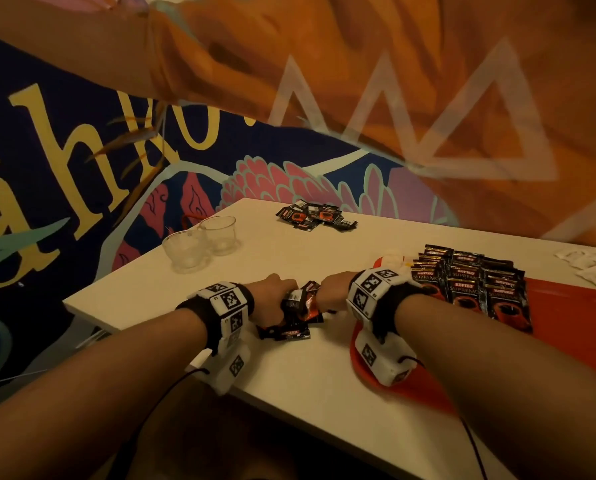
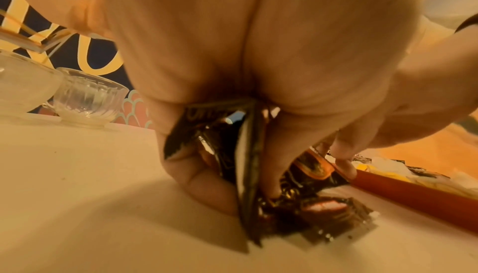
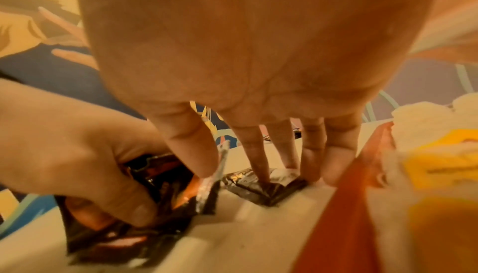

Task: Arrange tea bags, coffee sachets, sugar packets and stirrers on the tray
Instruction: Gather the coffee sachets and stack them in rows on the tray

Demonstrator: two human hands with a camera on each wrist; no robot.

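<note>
The left hand [image 1: 272, 292] grips a bunch of coffee sachets [image 1: 298, 303] on the table [image 1: 307, 382]. At its 3 o'clock, the right hand [image 1: 334, 289] presses straight fingers [image 3: 258, 160] on one flat sachet [image 3: 264, 187] beside the red tray [image 1: 573, 306].

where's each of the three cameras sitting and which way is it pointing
Head: worn on the head, looking forward and down at the table; both forearms and wristbands show.
Left wrist: looks along the left hand, which grips coffee sachets; the right hand's fingers enter at right.
Right wrist: looks along the right hand, fingers pressing a sachet; the left hand enters at left.
Shared: all three show the red tray.
</note>
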